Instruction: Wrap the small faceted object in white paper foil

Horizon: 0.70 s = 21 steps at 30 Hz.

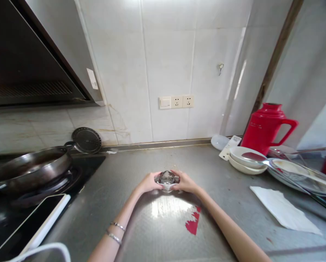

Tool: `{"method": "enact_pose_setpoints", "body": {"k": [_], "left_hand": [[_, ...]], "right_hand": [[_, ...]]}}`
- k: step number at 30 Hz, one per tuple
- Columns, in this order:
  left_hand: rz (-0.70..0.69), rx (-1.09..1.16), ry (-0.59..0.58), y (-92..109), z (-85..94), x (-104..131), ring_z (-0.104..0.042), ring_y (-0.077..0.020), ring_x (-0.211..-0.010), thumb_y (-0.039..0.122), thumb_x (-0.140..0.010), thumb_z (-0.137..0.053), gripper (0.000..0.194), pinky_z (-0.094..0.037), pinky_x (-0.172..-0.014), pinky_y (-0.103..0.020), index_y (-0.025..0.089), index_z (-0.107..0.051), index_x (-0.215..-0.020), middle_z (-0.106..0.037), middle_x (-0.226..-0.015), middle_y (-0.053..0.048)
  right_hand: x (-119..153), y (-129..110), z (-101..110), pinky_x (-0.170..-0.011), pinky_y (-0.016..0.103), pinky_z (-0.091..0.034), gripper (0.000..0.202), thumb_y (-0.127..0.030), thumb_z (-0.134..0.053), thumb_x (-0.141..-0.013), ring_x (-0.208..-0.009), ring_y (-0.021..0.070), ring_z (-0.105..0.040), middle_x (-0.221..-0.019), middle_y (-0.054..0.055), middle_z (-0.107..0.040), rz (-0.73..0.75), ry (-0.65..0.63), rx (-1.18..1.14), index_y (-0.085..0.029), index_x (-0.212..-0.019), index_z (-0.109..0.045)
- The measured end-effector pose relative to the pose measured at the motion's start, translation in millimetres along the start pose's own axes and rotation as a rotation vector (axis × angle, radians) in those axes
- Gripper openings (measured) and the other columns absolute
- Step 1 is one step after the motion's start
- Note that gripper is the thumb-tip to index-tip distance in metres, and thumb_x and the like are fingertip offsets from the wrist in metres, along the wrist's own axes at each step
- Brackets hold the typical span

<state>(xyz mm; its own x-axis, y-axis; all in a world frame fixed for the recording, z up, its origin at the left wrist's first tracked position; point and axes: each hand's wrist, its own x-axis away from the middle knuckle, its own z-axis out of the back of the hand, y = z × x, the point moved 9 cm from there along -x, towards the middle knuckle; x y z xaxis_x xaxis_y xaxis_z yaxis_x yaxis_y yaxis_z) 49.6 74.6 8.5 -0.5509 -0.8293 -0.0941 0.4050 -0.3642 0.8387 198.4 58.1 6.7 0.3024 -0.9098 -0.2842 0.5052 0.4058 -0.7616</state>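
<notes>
Far left of the small, rounded, shiny clear-and-grey object [167, 178], a round grey metal pan [40, 169] sits on a black, glossy hob [89, 165]. Nearer the camera than that object, also to its left, lies a long white-edged slab with a black top [29, 229]. Behind and left of the object, a round black disc with a dotted rim [86, 141] leans against the wall. The left hand [150, 182], two silvery bracelets [115, 233] on its forearm, has its grip closed on the object's left side. The object is on the grey metal desk [141, 160], between both hands. The right hand [186, 182] has its grip closed on the object's right side. Just nearer the camera and slightly right of the object, a torn red scrap [192, 222] lies flat. Well right of it and further back are stacked white bowls [246, 168] and a red thermos jug with a loop handle [265, 129]; to its right and nearer lies a white sheet with an uneven edge [284, 210].
</notes>
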Motion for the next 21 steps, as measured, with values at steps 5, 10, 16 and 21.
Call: {"method": "enact_pose_setpoints", "body": {"k": [5, 10, 16, 21], "left_hand": [[-0.001, 0.031, -0.005, 0.2, -1.3, 0.1, -0.059, -0.0271, -0.112, 0.018, -0.053, -0.080, 0.073, -0.041, -0.101, -0.039, 0.014, -0.059, -0.122, -0.063, -0.122, -0.011], [0.003, 0.043, -0.005, -2.9, -2.3, -0.4, -0.059, -0.0266, -0.111, 0.018, -0.053, -0.080, 0.070, -0.042, -0.101, -0.038, 0.015, -0.060, -0.121, -0.064, -0.121, -0.010], [-0.003, 0.061, -0.007, -5.1, -2.7, -1.0, -0.061, -0.0269, -0.109, 0.018, -0.052, -0.080, 0.072, -0.043, -0.099, -0.040, 0.015, -0.059, -0.120, -0.066, -0.118, -0.010], [-0.006, 0.064, -0.019, -7.7, -4.4, -2.0, -0.061, -0.0258, -0.110, 0.018, -0.052, -0.080, 0.072, -0.043, -0.100, -0.039, 0.015, -0.058, -0.121, -0.065, -0.120, -0.010]], "right_hand": [[-1.3, 5.5, -2.8, -0.097, 0.045, -0.042, 0.079, -0.025, -0.078, -0.053, -0.111, 0.0320, -0.058, -0.122, 0.016, -0.061, 0.004, -0.008, 0.010, -0.013, -0.127, -0.054], [-1.1, 3.6, -4.4, -0.093, 0.043, -0.046, 0.077, -0.025, -0.078, -0.053, -0.106, 0.0313, -0.061, -0.119, 0.015, -0.064, 0.033, -0.011, -0.020, -0.014, -0.126, -0.055], [-0.7, 6.0, -3.7, -0.093, 0.045, -0.045, 0.076, -0.024, -0.078, -0.052, -0.105, 0.0312, -0.061, -0.117, 0.013, -0.065, 0.046, 0.012, -0.033, -0.016, -0.125, -0.056], [-1.4, 10.8, -6.3, -0.096, 0.047, -0.044, 0.079, -0.027, -0.080, -0.052, -0.109, 0.0316, -0.059, -0.121, 0.014, -0.063, 0.039, 0.007, -0.081, -0.017, -0.126, -0.055]]}}
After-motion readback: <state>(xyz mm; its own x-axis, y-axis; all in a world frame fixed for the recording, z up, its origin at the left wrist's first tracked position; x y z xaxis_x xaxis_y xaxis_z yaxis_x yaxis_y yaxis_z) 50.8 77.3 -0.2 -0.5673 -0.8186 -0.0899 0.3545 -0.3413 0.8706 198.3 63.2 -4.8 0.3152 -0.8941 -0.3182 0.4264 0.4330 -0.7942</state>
